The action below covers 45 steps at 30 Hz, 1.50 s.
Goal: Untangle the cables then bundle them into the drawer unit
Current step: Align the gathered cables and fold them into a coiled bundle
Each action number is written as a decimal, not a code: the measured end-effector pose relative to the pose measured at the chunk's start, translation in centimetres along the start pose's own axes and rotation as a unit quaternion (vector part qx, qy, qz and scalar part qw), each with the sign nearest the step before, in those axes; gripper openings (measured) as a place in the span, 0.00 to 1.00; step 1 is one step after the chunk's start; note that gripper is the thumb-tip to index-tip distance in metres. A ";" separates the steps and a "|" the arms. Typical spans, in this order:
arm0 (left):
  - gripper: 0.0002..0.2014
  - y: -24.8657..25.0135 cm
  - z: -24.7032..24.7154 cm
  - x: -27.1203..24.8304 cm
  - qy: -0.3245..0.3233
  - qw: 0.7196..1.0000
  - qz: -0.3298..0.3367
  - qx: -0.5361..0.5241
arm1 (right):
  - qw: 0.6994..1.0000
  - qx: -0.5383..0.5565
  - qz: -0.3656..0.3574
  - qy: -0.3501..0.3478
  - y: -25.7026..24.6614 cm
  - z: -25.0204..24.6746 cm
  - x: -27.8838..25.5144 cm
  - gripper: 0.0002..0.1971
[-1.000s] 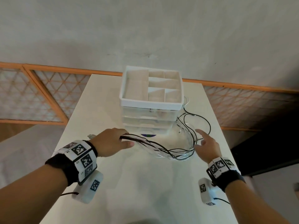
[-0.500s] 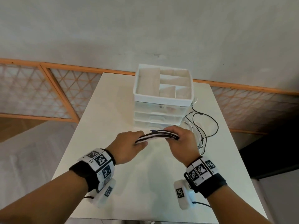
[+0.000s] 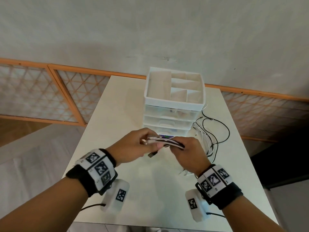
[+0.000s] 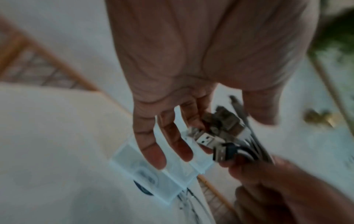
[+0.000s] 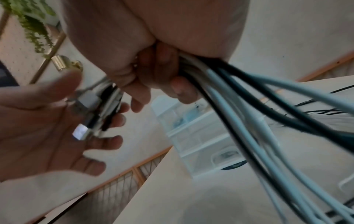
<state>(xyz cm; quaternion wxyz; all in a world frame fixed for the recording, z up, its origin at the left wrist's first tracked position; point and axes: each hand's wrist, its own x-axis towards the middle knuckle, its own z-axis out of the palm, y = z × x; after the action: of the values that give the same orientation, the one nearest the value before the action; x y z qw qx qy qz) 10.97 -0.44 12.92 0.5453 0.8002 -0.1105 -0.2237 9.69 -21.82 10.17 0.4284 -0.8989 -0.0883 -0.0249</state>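
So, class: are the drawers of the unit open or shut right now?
Shut. In the head view all three drawers sit flush in the unit, none pulled out; only its top tray lies open, with nothing visible in it.

home-like room: white table (image 3: 117, 114), lattice screens (image 3: 33, 91), hanging plant (image 5: 34, 27)

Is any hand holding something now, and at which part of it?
The right hand grips the bundle of cables a little behind the plug ends. The left hand is open beside the plugs; it holds nothing.
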 end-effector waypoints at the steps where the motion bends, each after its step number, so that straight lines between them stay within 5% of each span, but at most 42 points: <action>1: 0.22 0.2 0.0 -0.3 -0.010 0.995 -0.031 -0.099 | 1.000 0.027 0.010 0.005 0.1 -0.5 -0.1 0.19; 3: 0.32 0.6 0.6 -0.5 -0.037 0.966 -0.070 -0.246 | 0.997 0.072 0.024 0.006 0.2 -0.9 -0.3 0.18; 6: 0.38 1.5 1.8 0.3 -0.013 0.946 -0.079 -0.314 | 0.997 0.079 0.013 -0.005 0.0 -0.9 -0.6 0.13; 10: 0.39 1.7 2.8 1.8 0.091 0.971 -0.054 -0.213 | 0.998 0.017 -0.034 -0.046 -0.6 -0.9 -1.1 0.14; 14: 0.31 2.0 3.1 2.1 0.127 0.968 -0.054 -0.211 | 0.996 0.034 -0.066 -0.057 -1.5 -1.4 -1.2 0.11; 26: 0.18 2.7 3.4 1.9 0.101 0.974 -0.027 -0.201 | 0.983 -0.115 -0.105 -0.100 -1.3 -1.4 -0.7 0.20; 33: 0.19 2.3 3.5 1.6 0.116 0.983 -0.017 -0.139 | 0.990 -0.069 -0.110 -0.060 -1.8 -0.4 -0.6 0.19; 36: 0.19 1.9 3.6 1.8 0.185 0.977 -0.020 -0.101 | 0.995 -0.025 -0.060 -0.075 -2.1 -0.5 -0.4 0.23; 40: 0.12 1.8 2.5 1.7 0.194 0.956 -0.071 -0.210 | 0.988 0.040 0.054 -0.142 -0.9 -2.0 -0.1 0.20; 43: 0.15 0.9 1.5 1.9 0.172 0.978 -0.101 -0.055 | 0.983 0.051 0.082 -0.154 -0.3 -2.3 -0.3 0.20; 45: 0.14 1.4 1.2 1.8 0.205 0.976 -0.049 0.056 | 0.983 0.037 0.072 -0.166 -0.8 -2.1 -0.3 0.21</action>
<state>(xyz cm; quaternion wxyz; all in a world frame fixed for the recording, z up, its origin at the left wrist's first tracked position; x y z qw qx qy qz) 12.01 -2.73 13.42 0.4989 0.8629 0.0309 -0.0749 9.30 -22.99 12.06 0.4414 -0.8782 -0.0939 0.1587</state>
